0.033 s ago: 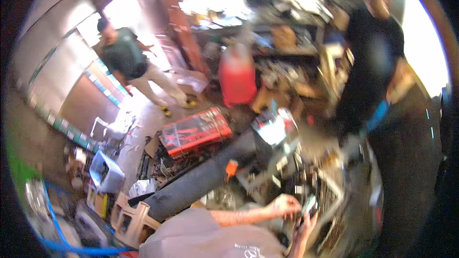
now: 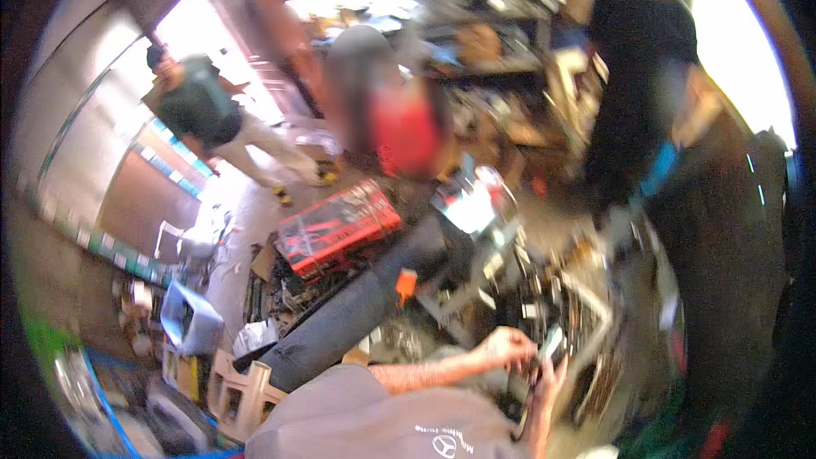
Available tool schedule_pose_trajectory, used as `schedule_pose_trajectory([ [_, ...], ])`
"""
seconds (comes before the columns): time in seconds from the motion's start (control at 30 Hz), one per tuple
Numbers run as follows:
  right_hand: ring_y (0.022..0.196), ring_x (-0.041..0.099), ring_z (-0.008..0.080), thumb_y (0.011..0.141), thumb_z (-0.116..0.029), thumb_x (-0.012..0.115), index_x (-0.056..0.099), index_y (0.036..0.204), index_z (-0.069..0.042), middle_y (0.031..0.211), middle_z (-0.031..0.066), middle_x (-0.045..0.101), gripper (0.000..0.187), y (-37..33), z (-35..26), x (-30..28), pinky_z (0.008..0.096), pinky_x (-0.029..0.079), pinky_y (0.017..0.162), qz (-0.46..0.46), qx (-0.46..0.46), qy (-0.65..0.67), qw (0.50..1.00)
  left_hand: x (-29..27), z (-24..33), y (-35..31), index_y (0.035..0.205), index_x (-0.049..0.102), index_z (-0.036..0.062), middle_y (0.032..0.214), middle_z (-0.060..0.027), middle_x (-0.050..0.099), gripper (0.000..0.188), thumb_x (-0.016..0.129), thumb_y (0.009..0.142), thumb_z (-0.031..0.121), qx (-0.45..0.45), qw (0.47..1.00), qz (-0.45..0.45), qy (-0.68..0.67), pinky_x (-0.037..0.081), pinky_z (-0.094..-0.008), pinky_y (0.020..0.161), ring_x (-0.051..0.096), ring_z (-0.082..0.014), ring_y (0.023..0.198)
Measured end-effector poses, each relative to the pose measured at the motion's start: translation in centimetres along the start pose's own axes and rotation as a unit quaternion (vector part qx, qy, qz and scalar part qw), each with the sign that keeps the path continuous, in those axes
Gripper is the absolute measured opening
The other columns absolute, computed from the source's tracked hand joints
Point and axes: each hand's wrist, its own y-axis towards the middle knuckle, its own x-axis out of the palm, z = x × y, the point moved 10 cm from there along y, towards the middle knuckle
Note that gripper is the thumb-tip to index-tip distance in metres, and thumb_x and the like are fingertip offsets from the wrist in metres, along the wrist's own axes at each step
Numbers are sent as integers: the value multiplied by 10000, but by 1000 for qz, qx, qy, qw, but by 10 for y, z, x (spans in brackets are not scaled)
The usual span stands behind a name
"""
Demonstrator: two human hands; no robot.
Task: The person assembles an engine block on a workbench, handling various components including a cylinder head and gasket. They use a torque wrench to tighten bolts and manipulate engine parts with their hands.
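Note:
Both of my hands are close together in front of me at the lower right, and motion blurs them. My left hand point(image 2: 510, 347) has its fingers curled in a pinch, but what is between them cannot be made out. My right hand point(image 2: 548, 374), just to the right and lower, has its fingers closed around a small pale, flat object point(image 2: 552, 341) that points up from it. Too smeared to name, this object is right beside the left fingertips. Below and around my hands lies a blurred clutter of metal parts point(image 2: 586, 306).
A dark, long, padded surface point(image 2: 353, 314) runs diagonally ahead, with an orange tag point(image 2: 406, 286) on it. Beyond it is a red box point(image 2: 340, 225). A beige plastic stool point(image 2: 240, 387) stands at left. People stand at far left point(image 2: 200, 106) and right point(image 2: 642, 76).
The whole view has shifted slightly, so most things sit further left. A dark, blurred shape shows more beside the red one at the back. My hands stay together with the pale object.

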Motion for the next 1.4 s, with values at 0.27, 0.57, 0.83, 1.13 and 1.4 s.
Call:
schedule_pose_trajectory([
  [0.27, 481, 419, 45, 853, -43, 587, 478, 1133, -62, 762, -6, 528, 301, -71, -24, -92, 193, 340, 404, 10, -10, 7, 1000, 99, -42, -16, 821, 653, 51, 592, -9, 574, 343, 600, 887, 383, -32, 980, -103, 167, 388, -225, 416, 509, -62, 477],
  [0.57, 477, 400, 36, 847, -83, 624, 502, 1021, -86, 707, -41, 473, 212, -129, -23, -146, 197, 334, 398, 55, -31, 6, 998, 159, -74, -40, 754, 616, 34, 591, 46, 474, 458, 539, 899, 462, -39, 948, -162, 270, 302, -260, 434, 375, -60, 500],
  [0.83, 435, 420, 51, 850, -119, 626, 460, 898, -86, 626, -23, 491, 176, -145, -25, -164, 211, 376, 395, 79, -65, 15, 995, 176, -99, -59, 716, 550, 93, 603, 51, 462, 394, 555, 899, 442, -188, 937, -212, 206, 301, -207, 426, 382, -39, 486],
  [1.13, 417, 409, 61, 862, -130, 600, 450, 889, -92, 591, -17, 454, 157, -150, -9, -178, 229, 425, 398, 110, -40, 112, 987, 189, -81, -59, 1076, 601, 3, 888, -28, 650, 257, 663, 845, 98, 4, 957, -207, 201, 498, -229, 697, 587, -77, 783],
  [1.4, 433, 424, 62, 850, -113, 623, 461, 869, -90, 638, -16, 484, 164, -146, -18, -169, 245, 454, 432, 87, -39, 125, 988, 187, -66, -56, 1117, 610, 13, 944, -49, 654, 307, 683, 823, 61, 17, 957, -218, 189, 483, -240, 776, 585, -90, 837],
])
